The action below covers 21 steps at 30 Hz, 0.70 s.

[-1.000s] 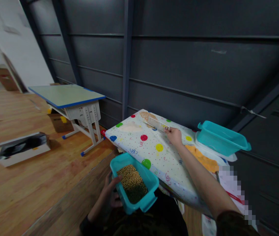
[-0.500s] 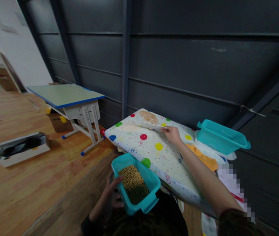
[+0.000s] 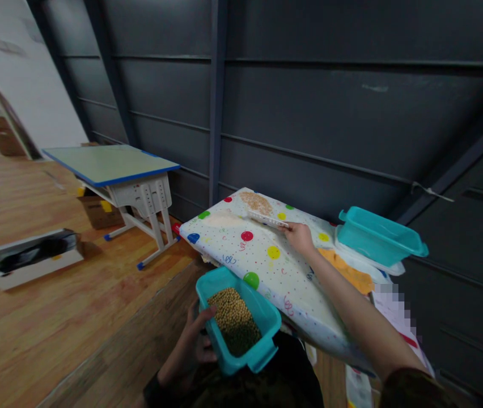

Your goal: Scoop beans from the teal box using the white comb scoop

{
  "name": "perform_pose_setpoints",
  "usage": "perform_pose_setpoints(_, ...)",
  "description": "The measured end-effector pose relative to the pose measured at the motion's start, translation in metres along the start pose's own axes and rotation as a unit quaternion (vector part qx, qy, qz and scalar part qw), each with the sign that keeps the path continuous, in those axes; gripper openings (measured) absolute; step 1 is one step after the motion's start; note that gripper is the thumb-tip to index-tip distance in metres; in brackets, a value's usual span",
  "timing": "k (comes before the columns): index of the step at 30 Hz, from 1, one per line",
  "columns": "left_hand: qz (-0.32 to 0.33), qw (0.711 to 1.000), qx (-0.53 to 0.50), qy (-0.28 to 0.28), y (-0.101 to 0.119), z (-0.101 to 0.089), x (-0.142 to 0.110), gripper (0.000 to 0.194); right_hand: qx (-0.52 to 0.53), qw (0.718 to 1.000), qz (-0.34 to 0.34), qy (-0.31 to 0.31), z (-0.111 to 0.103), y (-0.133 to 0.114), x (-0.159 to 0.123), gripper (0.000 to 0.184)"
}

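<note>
My left hand (image 3: 199,334) grips the side of a turquoise plastic tub (image 3: 272,317), thumb over its rim. Inside lie yellowish round beans (image 3: 231,307) and a patch of small dark green ones (image 3: 244,339). Over the table, my right hand (image 3: 299,237) pinches one end of a thin, flat white strip (image 3: 267,219), whose exact kind I cannot make out. The strip is close to a heap of pale brown flakes or grains (image 3: 256,202). Left of it, a pale powdery or fine-grained pile (image 3: 223,220) is spread on the balloon-print tablecloth (image 3: 262,266).
A second turquoise tub (image 3: 380,238) stands at the table's right end, beside an orange cloth (image 3: 347,272). Behind the table rises a dark panelled wall (image 3: 309,102). A desk (image 3: 114,161) and an open white box (image 3: 33,260) stand to the left.
The white strip has tilted, its far end shifting slightly right and more of its face showing. The held tub has shifted slightly right and down in view.
</note>
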<state>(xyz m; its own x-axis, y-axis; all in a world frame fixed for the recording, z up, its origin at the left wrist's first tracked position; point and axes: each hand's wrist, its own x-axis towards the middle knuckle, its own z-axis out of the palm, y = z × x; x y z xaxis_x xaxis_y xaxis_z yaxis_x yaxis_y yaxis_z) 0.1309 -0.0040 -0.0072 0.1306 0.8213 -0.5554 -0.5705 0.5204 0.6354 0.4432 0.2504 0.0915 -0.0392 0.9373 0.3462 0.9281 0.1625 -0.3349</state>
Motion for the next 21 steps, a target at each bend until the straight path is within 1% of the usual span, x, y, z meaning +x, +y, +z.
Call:
perform_pose_setpoints(3, -0.01, 1.0, 0.001, -0.008, -0.003, 0.009, -0.003, 0.121, 0.022, 1.0, -0.003, 0.014, -0.006, 0.006, -0.015, 0.036)
perform_pose_setpoints(6, -0.009, 1.0, 0.0, -0.013, -0.006, 0.014, -0.003, 0.112, 0.016, 0.999, 0.025, 0.029, -0.011, 0.003, -0.019, 0.038)
perform_pose_setpoints(9, -0.015, 0.999, 0.004, -0.028, -0.011, 0.016, -0.004, 0.11, -0.008, 0.999, 0.047, 0.017, -0.013, -0.004, -0.018, 0.038)
perform_pose_setpoints(12, -0.009, 1.0, 0.004, -0.025, -0.017, 0.018, -0.006, 0.111, -0.018, 0.999, 0.041, -0.002, -0.014, -0.009, -0.022, 0.036)
perform_pose_setpoints(15, -0.007, 1.0, 0.005, -0.015, -0.026, 0.023, -0.006, 0.109, -0.018, 0.999, 0.031, 0.005, -0.017, -0.008, -0.032, 0.035)
perform_pose_setpoints(18, -0.02, 0.999, 0.033, -0.023, -0.034, 0.027, -0.003, 0.113, -0.036, 0.998, 0.039, 0.025, -0.028, -0.004, -0.046, 0.035)
perform_pose_setpoints(21, -0.034, 0.997, 0.058, -0.036, -0.039, 0.029, 0.002, 0.124, -0.104, 0.992, 0.061, 0.032, -0.044, 0.0, -0.068, 0.036)
